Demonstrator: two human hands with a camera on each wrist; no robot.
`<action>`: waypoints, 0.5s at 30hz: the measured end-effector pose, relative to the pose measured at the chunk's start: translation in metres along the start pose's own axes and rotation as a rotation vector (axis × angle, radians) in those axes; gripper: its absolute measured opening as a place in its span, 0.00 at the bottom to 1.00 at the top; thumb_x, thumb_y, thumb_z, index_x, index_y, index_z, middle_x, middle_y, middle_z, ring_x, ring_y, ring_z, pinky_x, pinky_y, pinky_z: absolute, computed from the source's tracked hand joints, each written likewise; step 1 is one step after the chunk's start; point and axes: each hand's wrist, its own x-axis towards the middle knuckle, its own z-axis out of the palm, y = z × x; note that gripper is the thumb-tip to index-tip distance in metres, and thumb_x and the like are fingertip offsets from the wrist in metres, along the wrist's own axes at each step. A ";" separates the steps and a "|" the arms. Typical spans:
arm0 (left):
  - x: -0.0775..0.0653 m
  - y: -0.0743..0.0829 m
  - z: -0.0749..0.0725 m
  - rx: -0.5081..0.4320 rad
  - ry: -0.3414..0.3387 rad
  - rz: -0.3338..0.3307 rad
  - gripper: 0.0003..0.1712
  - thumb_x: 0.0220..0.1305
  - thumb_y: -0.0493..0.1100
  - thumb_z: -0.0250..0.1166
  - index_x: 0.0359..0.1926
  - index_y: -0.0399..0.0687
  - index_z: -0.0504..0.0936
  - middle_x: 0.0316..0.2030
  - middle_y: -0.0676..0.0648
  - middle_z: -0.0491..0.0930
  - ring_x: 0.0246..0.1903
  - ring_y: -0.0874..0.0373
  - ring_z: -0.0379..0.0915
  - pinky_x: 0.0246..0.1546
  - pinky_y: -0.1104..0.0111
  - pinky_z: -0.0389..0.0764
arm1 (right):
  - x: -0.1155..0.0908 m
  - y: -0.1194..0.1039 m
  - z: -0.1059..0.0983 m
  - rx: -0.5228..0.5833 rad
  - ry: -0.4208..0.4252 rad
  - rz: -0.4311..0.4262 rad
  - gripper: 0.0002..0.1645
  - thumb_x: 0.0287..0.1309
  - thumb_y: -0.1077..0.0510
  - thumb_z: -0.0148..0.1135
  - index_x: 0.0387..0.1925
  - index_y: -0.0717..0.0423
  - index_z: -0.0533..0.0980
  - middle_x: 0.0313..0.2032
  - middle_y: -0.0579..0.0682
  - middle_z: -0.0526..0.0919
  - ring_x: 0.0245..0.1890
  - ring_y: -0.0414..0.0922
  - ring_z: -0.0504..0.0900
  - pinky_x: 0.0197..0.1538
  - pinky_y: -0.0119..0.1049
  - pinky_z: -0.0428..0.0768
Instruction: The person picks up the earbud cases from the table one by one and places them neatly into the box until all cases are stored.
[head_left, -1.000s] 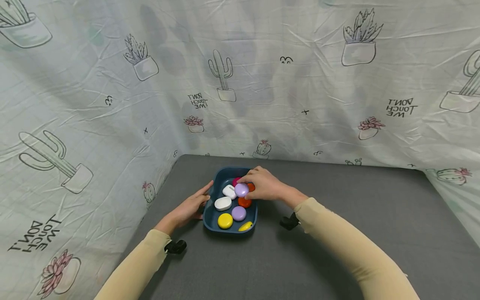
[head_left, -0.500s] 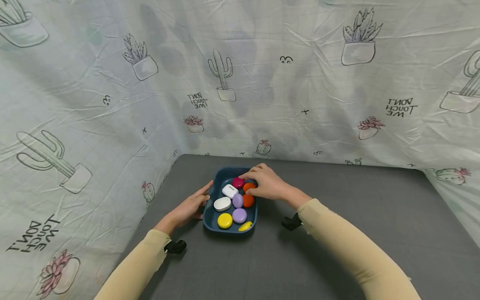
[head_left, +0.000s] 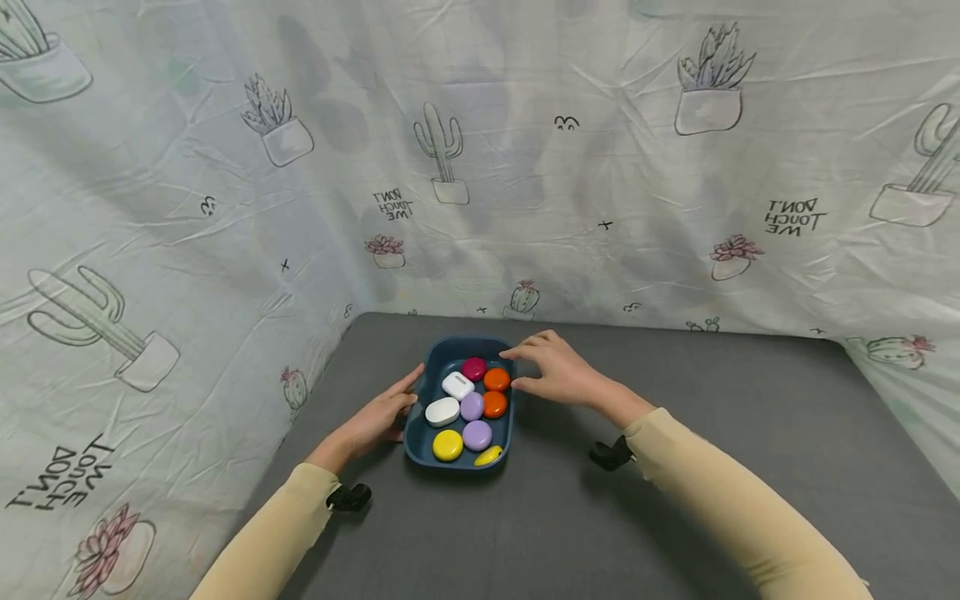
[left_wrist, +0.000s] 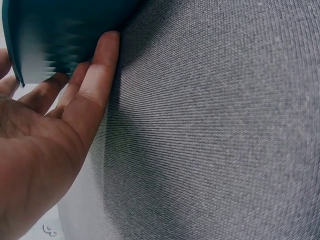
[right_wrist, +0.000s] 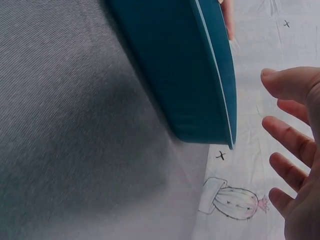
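A dark blue, rounded rectangular tray [head_left: 414, 429] lies on the table, holding several smooth, rounded pieces of unclear kind. Two are purple, one the front purple piece [head_left: 477, 436] and one the rear purple piece [head_left: 472, 407]. Orange-red pieces [head_left: 497, 380] line the right side, with a crimson piece [head_left: 474, 369] behind. White pieces [head_left: 442, 412] sit at left, yellow ones [head_left: 447, 446] in front. My left hand [head_left: 372, 422] rests its extended fingers against the tray's outer left wall. My right hand [head_left: 562, 372] holds nothing, its fingers spread by the tray's right rim.
The dark grey table [head_left: 637, 517] runs out to the right and front. A pale curtain [head_left: 525, 183] printed with potted cacti hangs behind and at left. Black wrist cameras [head_left: 349, 498] hang under both wrists.
My right hand set a purple piece down among the others and let it go, then drew back to the right, outside the rim. My left hand stays at the tray.
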 end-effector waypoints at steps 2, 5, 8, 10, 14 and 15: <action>0.000 0.000 0.001 0.005 0.003 0.003 0.33 0.81 0.50 0.47 0.79 0.84 0.50 0.78 0.44 0.51 0.60 0.44 0.66 0.44 0.55 0.80 | -0.006 0.002 -0.002 -0.003 0.005 0.000 0.29 0.67 0.48 0.68 0.68 0.44 0.77 0.62 0.52 0.77 0.66 0.55 0.64 0.65 0.59 0.64; -0.002 0.000 0.001 0.024 0.005 0.017 0.33 0.82 0.50 0.47 0.79 0.82 0.50 0.78 0.43 0.50 0.62 0.43 0.67 0.46 0.54 0.80 | -0.018 0.006 -0.006 -0.011 0.022 0.001 0.29 0.67 0.47 0.67 0.68 0.43 0.77 0.63 0.51 0.77 0.67 0.55 0.64 0.66 0.59 0.63; -0.005 0.002 -0.001 0.054 0.006 0.034 0.34 0.82 0.49 0.47 0.81 0.78 0.49 0.79 0.40 0.49 0.65 0.40 0.67 0.48 0.51 0.81 | -0.032 0.012 -0.011 -0.025 0.048 -0.002 0.30 0.67 0.47 0.68 0.68 0.42 0.76 0.63 0.51 0.77 0.67 0.55 0.64 0.66 0.60 0.63; -0.006 0.002 -0.004 0.083 0.008 0.044 0.34 0.82 0.48 0.48 0.81 0.74 0.48 0.79 0.38 0.49 0.67 0.37 0.65 0.50 0.51 0.81 | -0.042 0.017 -0.015 -0.040 0.070 -0.005 0.31 0.66 0.46 0.69 0.68 0.43 0.76 0.62 0.51 0.77 0.67 0.56 0.64 0.66 0.61 0.63; -0.013 0.008 -0.010 0.114 0.040 0.062 0.35 0.82 0.49 0.48 0.82 0.70 0.46 0.78 0.38 0.51 0.70 0.35 0.61 0.52 0.50 0.80 | -0.066 0.029 -0.025 -0.074 0.119 -0.001 0.33 0.65 0.47 0.70 0.69 0.45 0.75 0.62 0.53 0.76 0.67 0.58 0.65 0.65 0.62 0.62; -0.015 0.010 -0.012 0.116 0.050 0.076 0.36 0.82 0.49 0.48 0.83 0.70 0.45 0.78 0.37 0.51 0.70 0.35 0.60 0.52 0.49 0.79 | -0.073 0.033 -0.027 -0.084 0.133 0.001 0.33 0.65 0.48 0.70 0.69 0.46 0.75 0.62 0.53 0.76 0.67 0.58 0.65 0.65 0.63 0.62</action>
